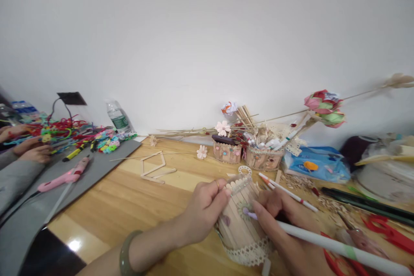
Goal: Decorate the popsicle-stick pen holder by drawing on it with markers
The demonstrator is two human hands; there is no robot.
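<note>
My left hand (pixel 207 211), a ring on one finger and a bangle at the wrist, grips the upper left edge of a popsicle-stick holder (pixel 237 235). The holder is tilted, with white lace along its lower edge and a glittery strip near its top. A pale flower shape with a purple centre and a purple dot mark its side. My right hand (pixel 291 220) is closed around a white marker pen (pixel 336 246). The pen's purple tip meets the flower's centre. Part of the holder's right side is hidden by my right hand.
Decorated stick baskets (pixel 227 153), a blue packet (pixel 317 164) and paper flowers (pixel 323 105) line the wall. Red scissors (pixel 391 233) lie right. A pink corded tool (pixel 64 180) rests on a grey mat (pixel 106 172); another person's hands (pixel 35 151) are far left.
</note>
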